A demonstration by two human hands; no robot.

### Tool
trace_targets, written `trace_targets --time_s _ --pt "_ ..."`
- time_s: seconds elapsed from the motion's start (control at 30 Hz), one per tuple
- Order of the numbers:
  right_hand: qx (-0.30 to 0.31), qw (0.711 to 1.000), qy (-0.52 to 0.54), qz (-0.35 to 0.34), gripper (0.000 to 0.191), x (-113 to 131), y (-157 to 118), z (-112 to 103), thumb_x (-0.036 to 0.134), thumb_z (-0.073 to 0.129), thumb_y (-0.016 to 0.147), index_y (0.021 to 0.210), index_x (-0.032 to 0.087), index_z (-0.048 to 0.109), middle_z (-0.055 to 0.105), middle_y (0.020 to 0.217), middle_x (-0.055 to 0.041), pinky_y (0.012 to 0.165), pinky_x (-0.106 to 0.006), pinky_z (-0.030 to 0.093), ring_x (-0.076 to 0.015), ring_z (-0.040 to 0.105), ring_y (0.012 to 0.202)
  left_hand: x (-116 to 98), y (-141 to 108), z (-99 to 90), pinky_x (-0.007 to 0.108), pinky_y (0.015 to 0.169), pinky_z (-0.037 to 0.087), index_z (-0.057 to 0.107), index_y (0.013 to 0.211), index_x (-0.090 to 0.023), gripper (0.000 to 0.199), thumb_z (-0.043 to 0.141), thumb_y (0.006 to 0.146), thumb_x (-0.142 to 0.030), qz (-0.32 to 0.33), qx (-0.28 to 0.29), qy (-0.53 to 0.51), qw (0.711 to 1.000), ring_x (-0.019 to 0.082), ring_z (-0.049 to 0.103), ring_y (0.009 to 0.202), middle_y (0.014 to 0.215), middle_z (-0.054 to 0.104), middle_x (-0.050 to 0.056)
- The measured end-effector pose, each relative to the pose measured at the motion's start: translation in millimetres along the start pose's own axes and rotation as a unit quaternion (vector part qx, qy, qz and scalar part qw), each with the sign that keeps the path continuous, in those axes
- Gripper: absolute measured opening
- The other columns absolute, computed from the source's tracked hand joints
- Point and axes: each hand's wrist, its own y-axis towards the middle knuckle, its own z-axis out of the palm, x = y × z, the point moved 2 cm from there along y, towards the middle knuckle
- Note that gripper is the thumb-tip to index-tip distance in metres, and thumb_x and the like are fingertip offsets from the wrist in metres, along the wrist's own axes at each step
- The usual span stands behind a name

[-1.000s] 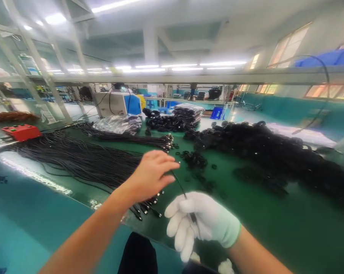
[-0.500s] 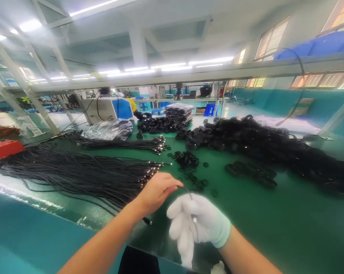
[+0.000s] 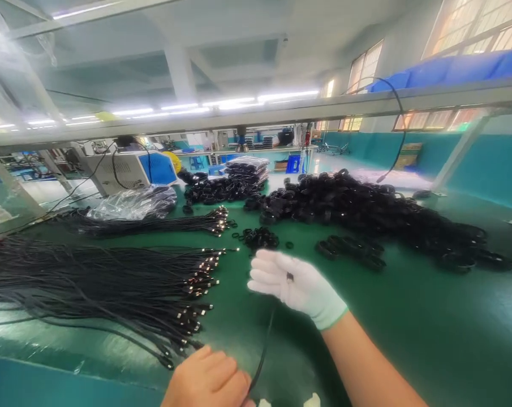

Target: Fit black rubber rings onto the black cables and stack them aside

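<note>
My left hand (image 3: 211,377), bare, is closed round a black cable (image 3: 263,353) near the bottom of the view. That cable rises toward my right hand (image 3: 296,285), which wears a white glove. The gloved fingers are stretched out to the left over the green table, and a small dark piece (image 3: 290,277) shows at the palm. A wide bundle of black cables (image 3: 98,282) lies to the left, its metal-tipped plugs pointing right. Small black rings (image 3: 261,238) are heaped just beyond the gloved fingertips.
Large heaps of black coiled cables (image 3: 344,203) cover the back right. A second cable bundle (image 3: 154,225), clear plastic bags (image 3: 132,203) and a white and blue machine (image 3: 130,171) stand at the back left. A metal shelf bar (image 3: 256,116) crosses above the table.
My left hand has moved down and toward me, away from the right hand, with the cable. My right hand has opened and risen slightly. The view has shifted to the right.
</note>
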Motion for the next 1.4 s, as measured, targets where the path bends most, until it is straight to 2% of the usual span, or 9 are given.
trace_targets --time_s 0.13,0.23,0.47,0.67,0.8,0.93,1.13,1.3,1.4 --pt "0.096 0.986 -0.039 0.132 0.036 -33 -2 11 0.033 0.065 0.081 0.106 0.009 0.059 0.066 0.092 -0.0126 0.092 -0.05 0.04 -0.0248 0.064 0.088 34 38 -42.9 0.023 0.06 0.036 0.062 0.083 -0.021 0.015 0.049 0.089 -0.023 -0.149 -0.007 -0.108 0.983 0.012 0.053 0.064 0.07 0.061 -0.002" --pt "0.136 0.974 -0.047 0.178 0.05 -48 -6 19 0.041 0.067 0.078 0.114 0.009 0.056 0.063 0.106 -0.0195 0.091 -0.054 0.039 -0.032 0.061 0.1 63 62 -47.8 0.02 0.065 0.038 0.063 0.077 -0.02 0.014 0.053 0.086 -0.02 -0.247 0.036 -0.188 0.95 0.01 0.056 0.071 0.077 0.064 -0.004" --pt "0.135 0.974 -0.027 0.182 0.046 -60 -9 28 0.033 0.065 0.08 0.116 0.007 0.054 0.064 0.105 -0.0204 0.085 -0.057 0.042 -0.0326 0.062 0.098 83 72 -4.4 0.02 0.064 0.039 0.063 0.074 -0.019 0.016 0.053 0.084 -0.026 -0.304 0.062 -0.259 0.915 0.011 0.055 0.071 0.074 0.064 -0.004" --pt "0.095 0.992 0.012 0.078 0.031 -39 -6 26 0.037 0.065 0.08 0.1 0.015 0.057 0.062 0.081 -0.0044 0.08 -0.045 0.047 -0.0177 0.062 0.073 91 27 46.1 0.022 0.061 0.039 0.059 0.074 -0.017 0.03 0.037 0.091 -0.026 -0.345 0.105 -0.242 0.901 0.014 0.056 0.069 0.073 0.062 0.0" --pt "0.035 0.999 -0.004 -0.018 0.024 -21 -2 20 0.038 0.063 0.082 0.094 0.017 0.057 0.059 0.077 -0.0008 0.082 -0.042 0.046 -0.014 0.057 0.068 52 0 48.2 0.027 0.061 0.036 0.06 0.076 -0.018 0.022 0.041 0.088 -0.019 -0.292 0.145 -0.088 0.941 0.018 0.056 0.068 0.075 0.062 0.003" --pt "0.001 0.998 -0.055 0.008 0.03 -34 -2 15 0.031 0.066 0.081 0.104 0.014 0.058 0.064 0.088 -0.0074 0.081 -0.039 0.047 -0.0169 0.061 0.077 16 16 11.0 0.028 0.056 0.03 0.057 0.072 -0.019 0.022 0.041 0.087 -0.015 -0.144 0.113 -0.016 0.983 0.016 0.051 0.057 0.066 0.059 0.001" --pt "0.173 0.97 -0.014 0.17 0.045 -65 -15 23 0.034 0.07 0.075 0.107 0.004 0.058 0.068 0.09 -0.0194 0.077 -0.049 0.049 -0.0283 0.067 0.079 59 67 -32.3 0.024 0.065 0.037 0.064 0.072 -0.019 0.019 0.065 0.078 -0.036 -0.126 0.089 -0.167 0.974 0.012 0.054 0.069 0.071 0.062 -0.002" --pt "0.175 0.968 0.034 0.175 0.053 -63 -16 31 0.034 0.072 0.073 0.116 0.009 0.054 0.067 0.098 -0.0156 0.082 -0.055 0.045 -0.0314 0.066 0.09 80 65 -6.5 0.019 0.063 0.042 0.067 0.076 -0.016 0.012 0.065 0.079 -0.028 -0.218 0.083 -0.369 0.9 0.01 0.057 0.069 0.074 0.064 -0.001" --pt "0.146 0.982 0.03 0.116 0.054 -56 -13 32 0.034 0.074 0.073 0.118 0.014 0.054 0.065 0.098 -0.0106 0.084 -0.056 0.043 -0.0284 0.066 0.088 91 43 18.0 0.022 0.066 0.043 0.066 0.08 -0.016 0.025 0.046 0.089 -0.027 -0.254 0.086 -0.329 0.906 0.013 0.058 0.073 0.077 0.065 0.001"
